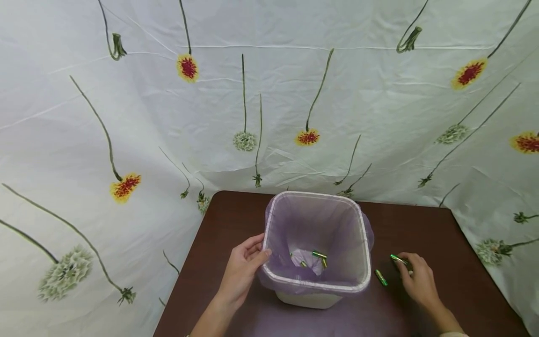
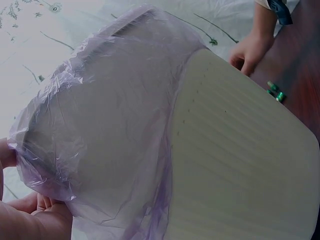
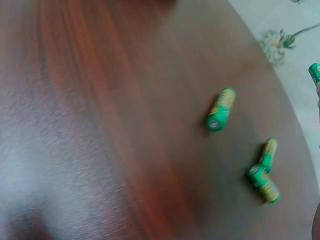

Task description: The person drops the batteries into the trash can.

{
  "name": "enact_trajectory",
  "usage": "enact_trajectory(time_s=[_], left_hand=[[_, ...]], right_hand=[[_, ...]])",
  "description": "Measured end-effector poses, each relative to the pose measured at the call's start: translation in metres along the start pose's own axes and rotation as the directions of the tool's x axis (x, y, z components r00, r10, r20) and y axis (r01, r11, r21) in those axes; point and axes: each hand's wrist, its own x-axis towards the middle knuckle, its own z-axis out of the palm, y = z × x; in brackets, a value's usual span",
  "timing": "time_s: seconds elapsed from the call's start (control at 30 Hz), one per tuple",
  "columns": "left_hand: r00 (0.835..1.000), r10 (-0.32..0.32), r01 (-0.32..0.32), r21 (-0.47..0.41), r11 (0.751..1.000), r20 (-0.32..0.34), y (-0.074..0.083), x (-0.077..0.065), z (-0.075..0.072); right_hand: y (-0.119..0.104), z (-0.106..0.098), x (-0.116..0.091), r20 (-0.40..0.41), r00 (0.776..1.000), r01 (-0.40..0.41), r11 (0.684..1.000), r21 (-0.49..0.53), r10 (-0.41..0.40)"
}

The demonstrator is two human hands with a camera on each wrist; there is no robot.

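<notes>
A cream trash can (image 1: 309, 300) stands on the table, lined with a thin purple bag (image 1: 337, 220) folded over its rim. Several green-and-gold batteries (image 1: 319, 255) lie at its bottom. My left hand (image 1: 242, 271) grips the left side of the rim through the bag, thumb on top and fingers outside. To the right of the can, my right hand (image 1: 418, 278) pinches one battery (image 1: 396, 258) just above the table. A loose battery (image 1: 381, 277) lies between can and hand. The right wrist view shows three loose batteries (image 3: 220, 109), two of them touching.
The dark brown wooden table (image 1: 236, 215) has its back edge against a white cloth (image 1: 219, 107) printed with flowers. The same cloth hangs along the left and right sides. The can's tall wall (image 2: 240, 150) fills much of the left wrist view.
</notes>
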Motion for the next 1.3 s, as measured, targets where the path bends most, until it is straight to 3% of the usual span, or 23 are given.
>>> enact_trajectory(time_s=[0.97, 1.3], left_hand=[[1.000, -0.009, 0.009, -0.019, 1.000, 0.001, 0.000, 0.000, 0.001], [1.000, -0.004, 0.004, -0.022, 1.000, 0.010, -0.001, 0.000, -0.001]], right_hand=[[-0.047, -0.044, 0.081, -0.048, 0.987, 0.155, 0.986, 0.067, -0.152], [-0.069, -0.056, 0.107, -0.062, 0.962, 0.271, 0.957, 0.102, -0.266]])
